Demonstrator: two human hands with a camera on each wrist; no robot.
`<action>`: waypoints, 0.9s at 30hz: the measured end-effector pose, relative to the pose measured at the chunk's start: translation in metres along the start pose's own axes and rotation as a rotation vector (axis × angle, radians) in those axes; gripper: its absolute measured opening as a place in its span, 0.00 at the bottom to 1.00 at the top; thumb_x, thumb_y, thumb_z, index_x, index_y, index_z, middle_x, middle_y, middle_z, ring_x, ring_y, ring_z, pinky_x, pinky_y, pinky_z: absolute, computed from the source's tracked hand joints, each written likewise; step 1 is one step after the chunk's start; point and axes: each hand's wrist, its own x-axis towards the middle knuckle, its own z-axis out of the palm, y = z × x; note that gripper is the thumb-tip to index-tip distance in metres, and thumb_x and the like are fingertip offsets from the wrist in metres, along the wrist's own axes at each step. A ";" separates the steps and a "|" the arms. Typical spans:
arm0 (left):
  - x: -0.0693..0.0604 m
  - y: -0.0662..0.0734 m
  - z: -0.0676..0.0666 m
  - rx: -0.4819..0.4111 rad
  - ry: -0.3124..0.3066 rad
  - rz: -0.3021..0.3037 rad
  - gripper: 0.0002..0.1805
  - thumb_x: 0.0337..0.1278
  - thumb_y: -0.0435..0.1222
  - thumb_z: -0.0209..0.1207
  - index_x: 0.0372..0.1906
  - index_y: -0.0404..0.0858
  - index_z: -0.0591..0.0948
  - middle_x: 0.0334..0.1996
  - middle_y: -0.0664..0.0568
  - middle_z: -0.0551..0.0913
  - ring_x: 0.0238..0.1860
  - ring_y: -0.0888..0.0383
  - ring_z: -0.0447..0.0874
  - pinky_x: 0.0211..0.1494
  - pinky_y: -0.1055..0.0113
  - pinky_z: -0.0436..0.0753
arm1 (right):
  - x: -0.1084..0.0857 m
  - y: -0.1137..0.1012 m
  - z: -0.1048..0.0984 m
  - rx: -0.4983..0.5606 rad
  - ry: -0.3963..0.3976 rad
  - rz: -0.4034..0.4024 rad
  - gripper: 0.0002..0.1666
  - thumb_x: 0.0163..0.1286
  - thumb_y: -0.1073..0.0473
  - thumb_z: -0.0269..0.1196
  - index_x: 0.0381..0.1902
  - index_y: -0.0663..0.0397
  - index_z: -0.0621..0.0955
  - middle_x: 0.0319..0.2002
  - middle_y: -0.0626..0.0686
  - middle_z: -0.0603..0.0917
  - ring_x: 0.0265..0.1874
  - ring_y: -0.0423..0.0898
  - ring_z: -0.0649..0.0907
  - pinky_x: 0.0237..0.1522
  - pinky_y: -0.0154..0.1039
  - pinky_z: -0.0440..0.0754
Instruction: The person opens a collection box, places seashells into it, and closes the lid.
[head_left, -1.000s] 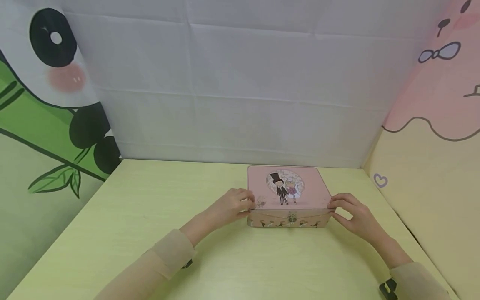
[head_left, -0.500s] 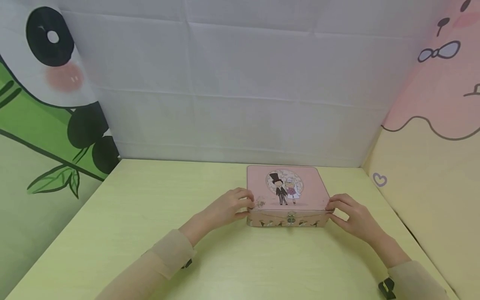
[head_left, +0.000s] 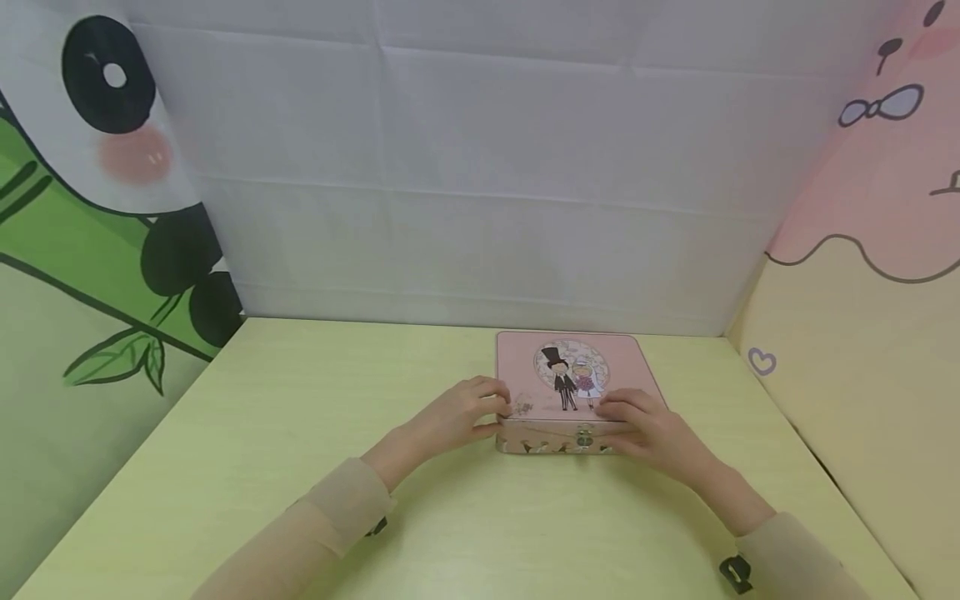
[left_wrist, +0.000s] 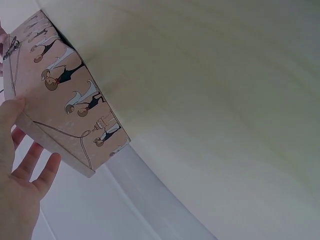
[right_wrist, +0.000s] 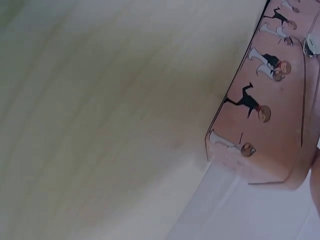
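Note:
A pink lidded box (head_left: 517, 367) stands closed on the table, a cartoon couple in wedding clothes on its lid. Small figures and a metal clasp (head_left: 584, 438) mark its front. My left hand (head_left: 457, 417) holds the front left corner. In the left wrist view its thumb lies on the lid's front edge, the other fingers beyond the corner. My right hand (head_left: 660, 437) is over the front right part, loosely bent fingers at the lid and thumb low before the front face, right of the clasp. Only a sliver of that hand shows in the right wrist view, where the clasp (right_wrist: 312, 45) is uncovered.
The pale yellow table (head_left: 300, 400) reaches back to a white cloth backdrop (head_left: 480, 183). A panda-painted panel (head_left: 112, 250) stands at the left, a pink and cream one (head_left: 862, 333) at the right. The box sits near the table's back edge.
My right hand has left the box's right front corner and moved left along the front edge toward the clasp. The left hand and the box have stayed in place.

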 end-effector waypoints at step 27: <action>0.000 0.001 0.000 -0.008 0.008 0.000 0.10 0.47 0.36 0.70 0.35 0.42 0.82 0.44 0.53 0.81 0.49 0.57 0.78 0.56 0.70 0.77 | 0.017 -0.017 0.018 -0.115 0.018 -0.013 0.34 0.44 0.48 0.75 0.48 0.55 0.78 0.49 0.56 0.79 0.51 0.56 0.77 0.57 0.53 0.72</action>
